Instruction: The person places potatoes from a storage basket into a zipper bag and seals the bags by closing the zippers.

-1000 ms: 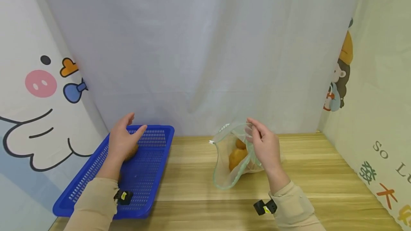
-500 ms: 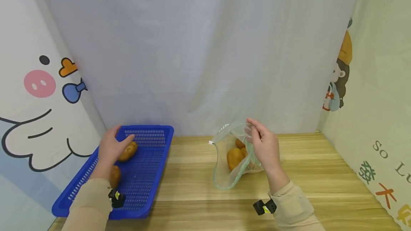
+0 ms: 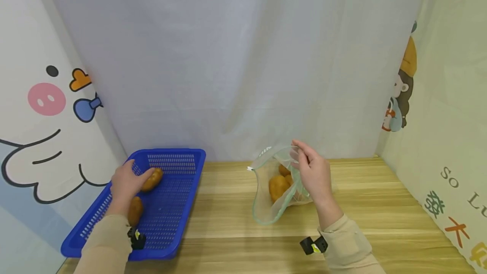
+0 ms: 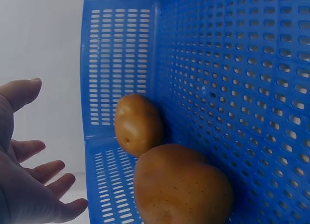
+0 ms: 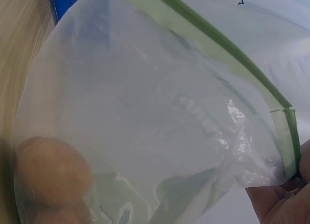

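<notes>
My left hand (image 3: 124,184) hovers with spread fingers over the left side of a blue plastic basket (image 3: 171,219), holding nothing. Two potatoes lie in that basket: one far potato (image 4: 138,124) in the corner and a nearer, larger-looking potato (image 4: 181,187), partly covered by my wrist in the head view. My right hand (image 3: 315,173) pinches the top edge of a translucent zip bag (image 3: 262,206) with a green rim. The mouth of the bag gapes to the left. Several potatoes (image 3: 279,187) sit inside it, blurred through the plastic in the right wrist view.
The basket and bag stand apart on a wooden table (image 3: 224,227). A pale curtain (image 3: 213,62) hangs behind, with printed panels to the left and right. Small black cameras (image 3: 313,245) are strapped at both wrists.
My left hand has shifted left and down over the basket, uncovering both potatoes there. Potatoes in the bag have settled slightly; my right hand stays in place.
</notes>
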The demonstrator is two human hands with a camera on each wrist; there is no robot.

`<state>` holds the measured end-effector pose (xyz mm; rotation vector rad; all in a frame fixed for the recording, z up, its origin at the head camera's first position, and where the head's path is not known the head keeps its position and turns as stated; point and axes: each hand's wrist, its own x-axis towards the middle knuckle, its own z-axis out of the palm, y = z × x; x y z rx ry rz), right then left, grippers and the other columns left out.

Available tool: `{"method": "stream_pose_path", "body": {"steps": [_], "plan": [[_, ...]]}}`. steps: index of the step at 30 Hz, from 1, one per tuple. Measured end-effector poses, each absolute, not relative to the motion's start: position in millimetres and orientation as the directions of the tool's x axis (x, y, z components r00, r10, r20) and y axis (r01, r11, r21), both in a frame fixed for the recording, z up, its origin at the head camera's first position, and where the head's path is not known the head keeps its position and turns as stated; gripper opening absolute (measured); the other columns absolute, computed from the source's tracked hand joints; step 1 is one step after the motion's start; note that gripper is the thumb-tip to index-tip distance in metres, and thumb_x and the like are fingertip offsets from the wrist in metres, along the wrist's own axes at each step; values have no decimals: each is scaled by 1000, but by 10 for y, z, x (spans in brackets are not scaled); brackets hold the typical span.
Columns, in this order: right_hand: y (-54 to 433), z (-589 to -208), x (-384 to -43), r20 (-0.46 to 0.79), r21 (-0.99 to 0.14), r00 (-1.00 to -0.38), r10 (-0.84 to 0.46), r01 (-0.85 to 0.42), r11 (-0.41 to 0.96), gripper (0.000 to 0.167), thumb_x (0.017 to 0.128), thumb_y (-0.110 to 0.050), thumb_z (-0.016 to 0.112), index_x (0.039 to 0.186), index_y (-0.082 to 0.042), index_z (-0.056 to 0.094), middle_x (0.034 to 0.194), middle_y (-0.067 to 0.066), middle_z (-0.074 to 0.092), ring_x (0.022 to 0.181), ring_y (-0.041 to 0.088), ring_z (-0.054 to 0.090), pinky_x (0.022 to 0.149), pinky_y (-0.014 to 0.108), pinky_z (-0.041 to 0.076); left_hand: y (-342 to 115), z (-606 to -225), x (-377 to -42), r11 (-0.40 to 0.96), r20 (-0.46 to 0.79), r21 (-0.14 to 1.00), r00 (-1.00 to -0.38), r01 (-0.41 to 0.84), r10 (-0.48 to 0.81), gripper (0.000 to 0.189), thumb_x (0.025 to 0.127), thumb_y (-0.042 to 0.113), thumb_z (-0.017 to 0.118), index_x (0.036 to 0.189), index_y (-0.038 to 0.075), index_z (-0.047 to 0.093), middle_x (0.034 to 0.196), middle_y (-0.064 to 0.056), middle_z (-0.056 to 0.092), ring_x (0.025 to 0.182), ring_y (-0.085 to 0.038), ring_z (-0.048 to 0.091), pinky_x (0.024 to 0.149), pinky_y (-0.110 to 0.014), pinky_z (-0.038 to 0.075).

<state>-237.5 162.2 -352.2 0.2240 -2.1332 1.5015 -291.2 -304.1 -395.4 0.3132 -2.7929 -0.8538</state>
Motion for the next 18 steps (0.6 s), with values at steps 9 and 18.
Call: {"method": "stream_pose_path", "body": {"steps": [9, 18], "plan": [[1609, -3522, -2383, 490, -835, -858, 155, -411, 365, 33, 105, -7, 46, 133, -2, 61, 125, 17, 66, 106, 29, 68, 77, 30, 58, -3081, -4017, -2916, 798, 8, 535, -943, -278, -333, 98, 90, 59, 59, 148, -12, 25, 142, -44, 26, 127, -64, 24, 97, -77, 26], [1603, -3537, -2393, 499, -828, -853, 154, -417, 374, 32, 105, -7, 46, 133, -2, 61, 124, 16, 66, 105, 29, 68, 76, 29, 58, -3101, -4078, -2933, 832, -1, 521, -975, -190, -222, 101, 91, 57, 59, 151, -11, 16, 147, -45, 17, 131, -66, 16, 100, -79, 19]]}}
